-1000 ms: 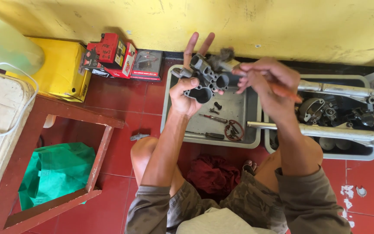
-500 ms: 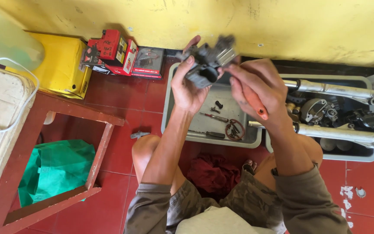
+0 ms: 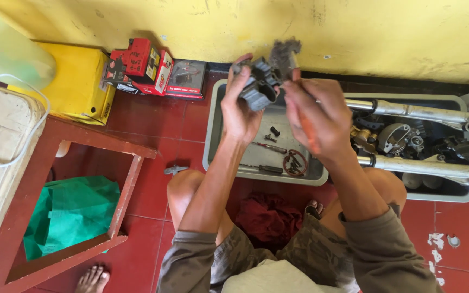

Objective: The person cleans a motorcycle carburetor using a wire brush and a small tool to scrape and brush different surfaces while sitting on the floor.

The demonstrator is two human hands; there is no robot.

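While both hands [image 3: 278,108] grip a grey metal part [image 3: 261,81], red tiled floor [image 3: 153,125], yellow wall [image 3: 354,32].

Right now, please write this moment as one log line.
left hand: grips grey metal part | right hand: at part, holds orange-handled tool | below: grey tray, small parts

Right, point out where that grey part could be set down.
Bare patches: the grey tray's floor just above its screws, and the red tiles between the boxes and the wooden frame. The right tray is crowded with fork tubes.
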